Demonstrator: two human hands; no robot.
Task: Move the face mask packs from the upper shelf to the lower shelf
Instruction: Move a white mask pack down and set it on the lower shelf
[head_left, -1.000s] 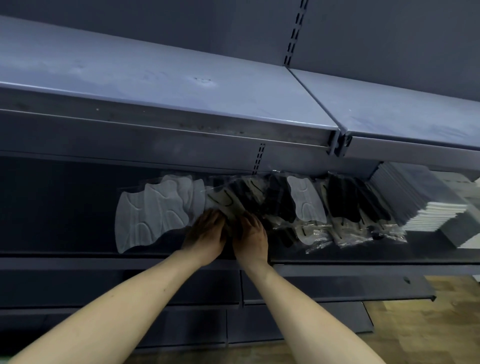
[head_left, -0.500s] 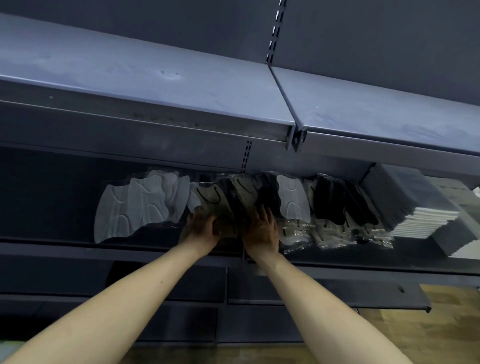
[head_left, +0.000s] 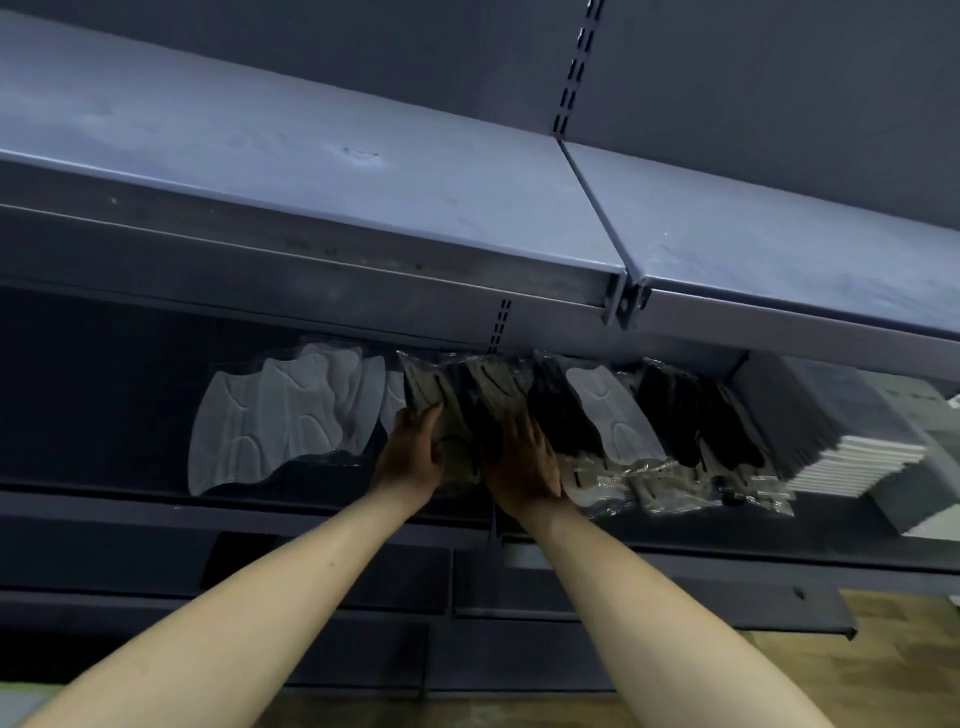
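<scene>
Meanwhile, a person's left hand (head_left: 410, 457) and right hand (head_left: 522, 467) clasp a bundle of beige and black face masks in clear plastic packs (head_left: 457, 400) on the lower grey metal shelf (head_left: 156, 506), beneath the bare upper grey metal shelf (head_left: 311, 171). Left of the bundle lie white mask packs (head_left: 280, 415). Squaring the slippery packs upright against their neighbours looks wise.

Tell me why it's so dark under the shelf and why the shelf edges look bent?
Head view: the upper shelf catches the light, so the mask packs below sit in its shadow. The left hand and right hand look dim and slightly blurred there. The wide-angle lens makes the straight shelf edges look slanted and bent.
</scene>
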